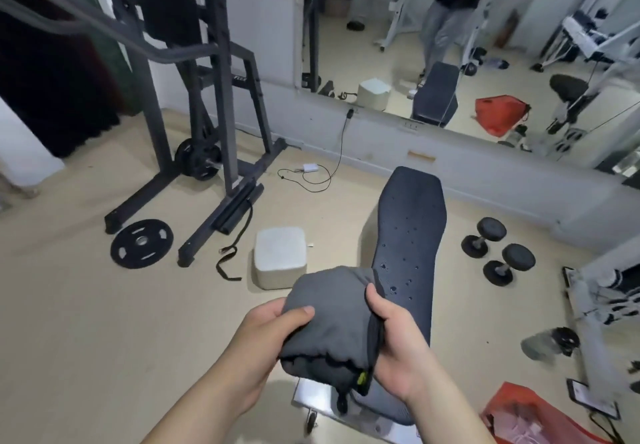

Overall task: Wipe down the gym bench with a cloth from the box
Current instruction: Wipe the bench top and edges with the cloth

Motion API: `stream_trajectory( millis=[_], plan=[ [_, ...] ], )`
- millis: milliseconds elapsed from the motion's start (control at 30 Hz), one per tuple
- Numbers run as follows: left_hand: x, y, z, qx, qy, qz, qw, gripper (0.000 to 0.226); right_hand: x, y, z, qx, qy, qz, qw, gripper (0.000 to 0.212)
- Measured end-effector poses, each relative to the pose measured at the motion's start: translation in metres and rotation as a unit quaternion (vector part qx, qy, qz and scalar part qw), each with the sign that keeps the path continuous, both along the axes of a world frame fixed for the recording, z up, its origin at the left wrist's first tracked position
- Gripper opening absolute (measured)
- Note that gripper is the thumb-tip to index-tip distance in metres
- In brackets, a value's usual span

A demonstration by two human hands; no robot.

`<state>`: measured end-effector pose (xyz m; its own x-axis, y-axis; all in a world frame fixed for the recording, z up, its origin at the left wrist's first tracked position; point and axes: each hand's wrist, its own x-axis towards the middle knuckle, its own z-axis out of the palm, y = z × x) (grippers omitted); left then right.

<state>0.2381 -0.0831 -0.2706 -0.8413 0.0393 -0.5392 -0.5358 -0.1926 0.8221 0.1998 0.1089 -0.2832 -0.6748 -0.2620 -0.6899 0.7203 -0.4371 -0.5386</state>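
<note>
I hold a bunched grey cloth [329,319] in front of me with both hands. My left hand [266,343] grips its left side, thumb on top. My right hand [398,343] grips its right edge. The cloth hangs above the near end of the dark gym bench [412,232], which runs away from me toward the mirror wall. Water droplets dot the bench pad near its middle. The white box [281,262] stands on the floor just left of the bench, its lid shut.
Two black dumbbells [498,253] lie right of the bench. A weight plate [142,243] and a dark rack [207,125] are at the left. A cable and charger [310,168] lie by the wall. A red bag [530,416] sits at the lower right.
</note>
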Motion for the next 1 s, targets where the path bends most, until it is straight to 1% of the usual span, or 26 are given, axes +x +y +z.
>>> stream_trajectory(
  millis=[100, 200, 267, 333, 400, 467, 533, 600, 700, 767, 833, 1000],
  plan=[
    [-0.057, -0.008, -0.001, -0.04, 0.012, -0.016, 0.999, 0.021, -0.052, -0.003, -0.006, 0.007, 0.007, 0.004, 1.0, 0.058],
    [-0.113, -0.017, 0.004, -0.043, 0.031, -0.035, 0.998, 0.023, -0.104, -0.019, -0.006, 0.036, 0.023, 0.014, 0.999, 0.059],
    [-0.155, -0.027, 0.002, -0.042, 0.045, -0.043, 0.997, 0.022, -0.142, -0.033, -0.008, 0.054, 0.034, 0.012, 0.998, 0.054],
    [-0.203, -0.039, -0.006, -0.04, 0.048, -0.053, 0.997, 0.022, -0.183, -0.046, -0.015, 0.075, 0.051, 0.001, 0.996, 0.045],
    [-0.253, -0.053, -0.016, -0.039, 0.044, -0.087, 0.994, 0.023, -0.224, -0.057, -0.026, 0.088, 0.056, -0.027, 0.994, 0.039],
    [-0.306, -0.063, -0.027, -0.045, 0.029, -0.138, 0.989, 0.023, -0.262, -0.064, -0.031, 0.094, 0.04, -0.073, 0.992, 0.037],
    [-0.354, -0.069, -0.037, -0.075, -0.005, -0.163, 0.984, 0.019, -0.296, -0.065, -0.033, 0.107, 0.015, -0.133, 0.985, 0.034],
    [-0.399, -0.068, -0.046, -0.105, -0.029, -0.203, 0.973, 0.016, -0.325, -0.061, -0.032, 0.108, 0.002, -0.196, 0.975, 0.032],
    [-0.46, -0.047, -0.055, -0.125, -0.034, -0.263, 0.956, 0.016, -0.354, -0.039, -0.029, 0.082, -0.023, -0.302, 0.949, 0.03],
    [-0.487, -0.02, -0.057, -0.144, -0.025, -0.309, 0.94, 0.015, -0.361, -0.019, -0.03, 0.069, -0.038, -0.371, 0.925, 0.033],
    [-0.508, 0.014, -0.057, -0.144, -0.004, -0.354, 0.924, 0.015, -0.364, 0.006, -0.031, 0.052, -0.038, -0.417, 0.907, 0.038],
    [-0.547, 0.105, -0.071, -0.154, 0.034, -0.443, 0.882, 0.015, -0.377, 0.067, -0.044, 0.048, -0.051, -0.486, 0.871, 0.044]
  ],
)
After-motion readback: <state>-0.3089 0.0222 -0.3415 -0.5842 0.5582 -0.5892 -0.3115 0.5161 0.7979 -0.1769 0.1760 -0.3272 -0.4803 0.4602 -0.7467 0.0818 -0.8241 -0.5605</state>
